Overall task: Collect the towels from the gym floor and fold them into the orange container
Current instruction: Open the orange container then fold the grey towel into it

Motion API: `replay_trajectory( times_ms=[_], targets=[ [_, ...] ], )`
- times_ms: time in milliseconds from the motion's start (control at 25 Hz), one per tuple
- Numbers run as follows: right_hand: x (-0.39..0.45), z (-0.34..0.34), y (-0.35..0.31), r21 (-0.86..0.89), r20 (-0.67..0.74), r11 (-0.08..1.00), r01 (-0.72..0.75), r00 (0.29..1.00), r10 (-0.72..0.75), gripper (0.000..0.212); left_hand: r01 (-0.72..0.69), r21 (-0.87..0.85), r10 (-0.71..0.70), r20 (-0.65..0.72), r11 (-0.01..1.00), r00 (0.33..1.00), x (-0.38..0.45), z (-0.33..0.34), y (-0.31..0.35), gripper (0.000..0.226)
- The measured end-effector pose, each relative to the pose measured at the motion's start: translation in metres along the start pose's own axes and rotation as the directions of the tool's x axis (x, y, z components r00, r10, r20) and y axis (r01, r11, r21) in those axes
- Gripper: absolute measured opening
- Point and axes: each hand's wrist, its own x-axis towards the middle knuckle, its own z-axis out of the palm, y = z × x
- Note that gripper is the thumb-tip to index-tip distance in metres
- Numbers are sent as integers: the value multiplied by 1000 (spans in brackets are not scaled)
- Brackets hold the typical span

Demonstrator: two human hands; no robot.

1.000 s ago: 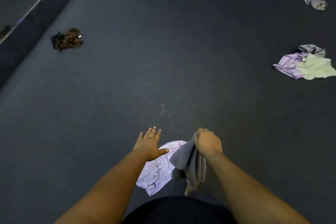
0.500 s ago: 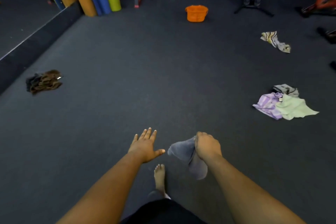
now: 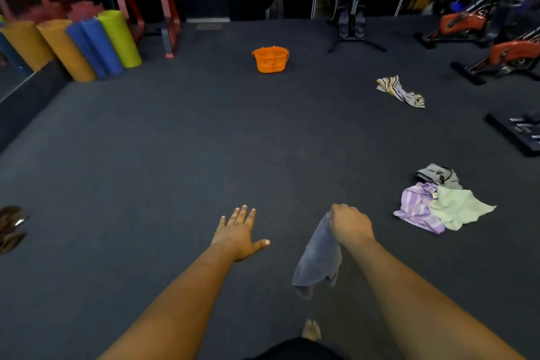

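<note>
R hand [image 3: 349,225] fist-gripped on grey towel [image 3: 318,263], towel hanging down off the floor, in front of person. L hand [image 3: 238,232] flat, fingers straight + spread, thumb out, holding nothing. Orange container [image 3: 270,59] far ahead on floor, well apart from hands. Striped towel [image 3: 399,91] on floor to its right. Pile near R hand side: purple towel [image 3: 416,207], green towel [image 3: 457,207] overlapping it, grey cloth [image 3: 438,175] just behind. Brown cloth [image 3: 10,228] at left edge. Foam rolls [image 3: 87,44] back left. Bare foot [image 3: 311,330] at bottom.
</note>
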Motion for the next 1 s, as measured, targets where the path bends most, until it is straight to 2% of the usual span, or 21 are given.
replay_trajectory(
  times_ms=[240, 520, 720, 880, 1000],
  targets=[
    [205, -41, 15, 9, -10, 997, 71, 997, -71, 29, 36, 18, -35, -44, 999, 998, 191, -93, 11, 102],
    [415, -120, 20, -54, -31, 985, 163, 986, -164, 20, 80, -35, -83, -97, 996, 992, 362, -208, 18, 102],
    [568, -153, 11, -76, -90, 983, 170, 980, -177, 14, 66, -33, -70, -124, 997, 990, 502, -273, -6, 102],
    [702, -193, -8, -72, -81, 986, 149, 985, -154, 13, 39, -25, -42, -133, 999, 990, 629, -353, -36, 102],
    [787, -232, -16, -64, -127, 988, 141, 981, -148, 15, 36, 1, -36, -136, 999, 990, 707, -412, -54, 102]
  ],
)
